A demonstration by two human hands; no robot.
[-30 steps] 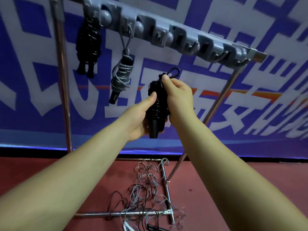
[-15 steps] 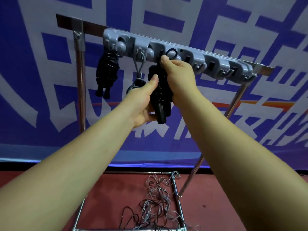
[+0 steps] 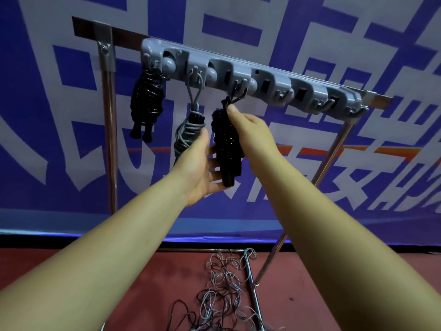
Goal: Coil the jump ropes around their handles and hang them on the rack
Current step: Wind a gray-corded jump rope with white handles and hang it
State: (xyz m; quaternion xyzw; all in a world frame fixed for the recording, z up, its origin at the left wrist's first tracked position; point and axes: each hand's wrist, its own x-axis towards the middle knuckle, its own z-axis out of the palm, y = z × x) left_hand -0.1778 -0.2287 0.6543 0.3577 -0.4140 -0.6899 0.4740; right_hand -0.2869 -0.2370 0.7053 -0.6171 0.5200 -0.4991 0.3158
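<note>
While the left hand [image 3: 199, 168] cups the black coiled jump rope bundle [image 3: 226, 144] with fingers loosely spread beneath it, the right hand [image 3: 248, 130] pinches its top, its loop over a hook on the grey plastic rack [image 3: 274, 80].

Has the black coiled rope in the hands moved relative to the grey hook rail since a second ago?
Yes. The black coiled rope has gone up to the grey hook rail; its loop now sits over the third hook from the left.

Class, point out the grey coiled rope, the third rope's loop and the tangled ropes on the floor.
grey coiled rope [image 3: 188, 133]: head view, its coils.
loop [image 3: 239, 95]: head view, below its hook.
tangled ropes [image 3: 222, 292]: head view, pile's middle.
</note>
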